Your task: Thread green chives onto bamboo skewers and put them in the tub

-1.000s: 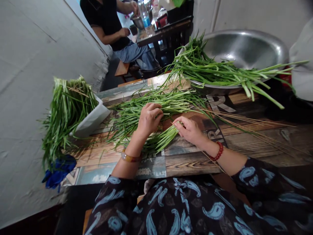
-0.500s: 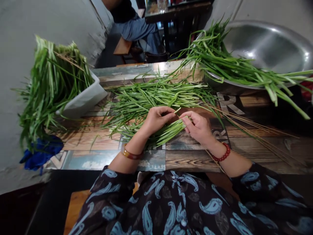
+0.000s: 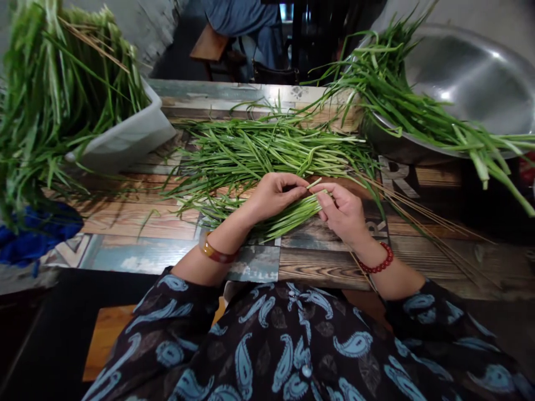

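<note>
My left hand [image 3: 276,196] is closed, with thumb and forefinger pinching a garlic chive [image 3: 315,182] near its pale cut end. Facing it, my right hand [image 3: 343,210] is closed around a thin bamboo skewer [image 3: 358,260], whose lower length sticks out below the palm. A row of garlic chives [image 3: 290,218] hangs from under the fingers of both hands, their pale ends side by side at the right fingertips. The skewer's tip is hidden by the fingers. Just behind the hands lies a loose pile of garlic chives [image 3: 251,147] on the wooden table [image 3: 321,262].
At left, a white plastic tub [image 3: 125,142] holds bunched chives with skewers through them, beside a blue cloth [image 3: 45,228]. Loose bamboo skewers [image 3: 434,220] lie at right. A steel basin [image 3: 468,72] with more chives stands behind them. A seated person's legs [image 3: 251,28] show beyond the table.
The view has tilted down and shifted. My hands have come together, and the chive's end now lies against the right fingertips, where a small gap was before.
</note>
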